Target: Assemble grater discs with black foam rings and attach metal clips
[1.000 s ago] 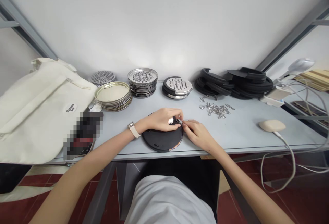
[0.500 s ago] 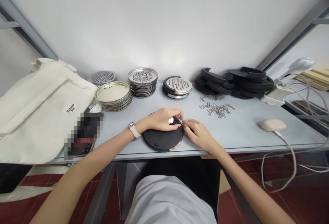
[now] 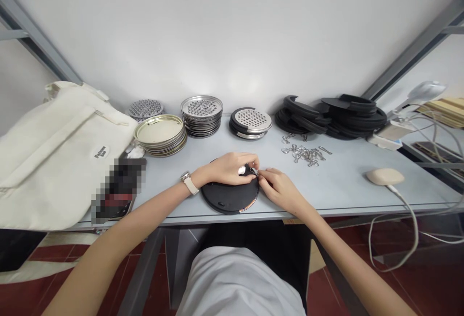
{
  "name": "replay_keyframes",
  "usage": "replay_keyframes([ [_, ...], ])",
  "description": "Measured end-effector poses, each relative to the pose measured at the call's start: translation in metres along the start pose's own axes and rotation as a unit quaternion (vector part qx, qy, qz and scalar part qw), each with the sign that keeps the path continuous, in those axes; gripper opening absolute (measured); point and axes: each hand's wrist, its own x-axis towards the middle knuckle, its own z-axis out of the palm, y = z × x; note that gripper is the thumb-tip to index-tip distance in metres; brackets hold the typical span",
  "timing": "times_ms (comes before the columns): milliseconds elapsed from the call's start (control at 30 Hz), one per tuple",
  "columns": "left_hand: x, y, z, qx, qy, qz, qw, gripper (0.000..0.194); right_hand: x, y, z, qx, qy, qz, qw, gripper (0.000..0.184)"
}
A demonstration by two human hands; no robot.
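"What's on the desk (image 3: pixel 348 180)?"
"A cream bag (image 3: pixel 58 166), well left of the black disc (image 3: pixel 228 197); a grater plate stack (image 3: pixel 201 109) stands behind the disc."
"The hands?"
"The left hand (image 3: pixel 232 168) lies over the disc's far side; I can't tell how its grip is. The right hand (image 3: pixel 279 186), just right of the disc, pinches a small metal clip (image 3: pixel 254 172) near its far-right rim."

Black disc (image 3: pixel 229 196) matt, smooth, plastic-looking; small clip (image 3: pixel 254 172) shiny metal; bag (image 3: pixel 61 166) matt cloth.
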Motion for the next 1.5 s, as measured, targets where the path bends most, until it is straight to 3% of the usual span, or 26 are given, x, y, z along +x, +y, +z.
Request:
replay_keyframes([
  [700, -0.0002, -0.0014, 0.0004, 0.001, 0.003, -0.001, 1.0, 0.017, -0.0015, 0.0005, 0.0025, 0.0, 0.015, 0.002, 1.0, 0.034],
  [1500, -0.0006, -0.0004, -0.0002, -0.005, 0.001, -0.002, 1.0, 0.02, -0.0009, -0.0023, 0.0041, -0.045, 0.027, -0.003, 0.999, 0.024],
])
